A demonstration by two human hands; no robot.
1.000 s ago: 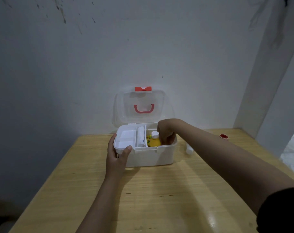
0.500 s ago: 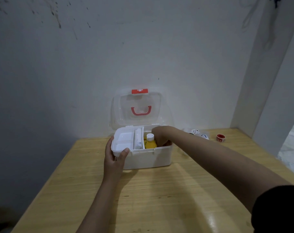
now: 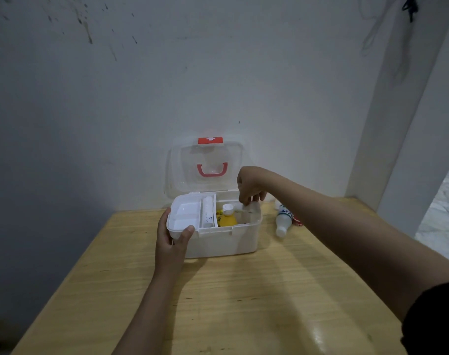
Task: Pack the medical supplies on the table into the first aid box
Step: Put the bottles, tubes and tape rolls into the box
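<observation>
The white first aid box (image 3: pixel 226 243) stands open at the back of the table, its clear lid (image 3: pixel 182 165) with a red handle leaning upright. My left hand (image 3: pixel 172 242) grips the box's front left corner, thumb on the rim of the white inner tray (image 3: pixel 185 217). A white tube (image 3: pixel 207 210) lies in the tray's narrow slot. A yellow bottle (image 3: pixel 227 218) with a white cap stands inside the box. My right hand (image 3: pixel 250 185) hovers just above the box's right half, fingers pointing down and apart, with nothing seen in them.
A white bottle (image 3: pixel 282 220) lies on its side on the wooden table (image 3: pixel 244 303) to the right of the box, with a small red-and-white item (image 3: pixel 297 222) beside it. A wall rises right behind the box, and a pillar stands at the right corner.
My right hand has risen out of the box's right compartment to just above its rim. The white bottle beside the box has come into view. My left hand keeps its hold.
</observation>
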